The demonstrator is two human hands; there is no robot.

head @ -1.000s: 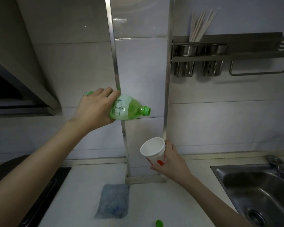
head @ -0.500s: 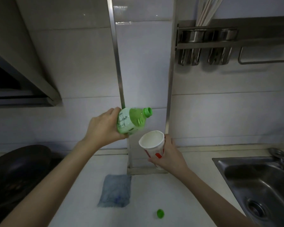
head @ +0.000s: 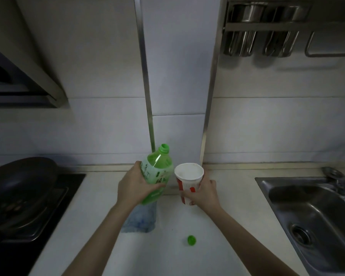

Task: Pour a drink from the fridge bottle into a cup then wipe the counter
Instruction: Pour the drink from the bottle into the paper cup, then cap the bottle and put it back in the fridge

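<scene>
My left hand, wrapped round the bottle, has swung it upright and down beside the cup gripped in my right hand, far on the worktop; pouring seems done, cloth next.

This is a home kitchen. At the left a black cooktop carries a dark pan under a slanted range hood. At the right a stainless steel sink with its tap is set into the white table. The far wall is pale tile. On it, upper right, hangs a metal rack with steel utensil holders.
</scene>
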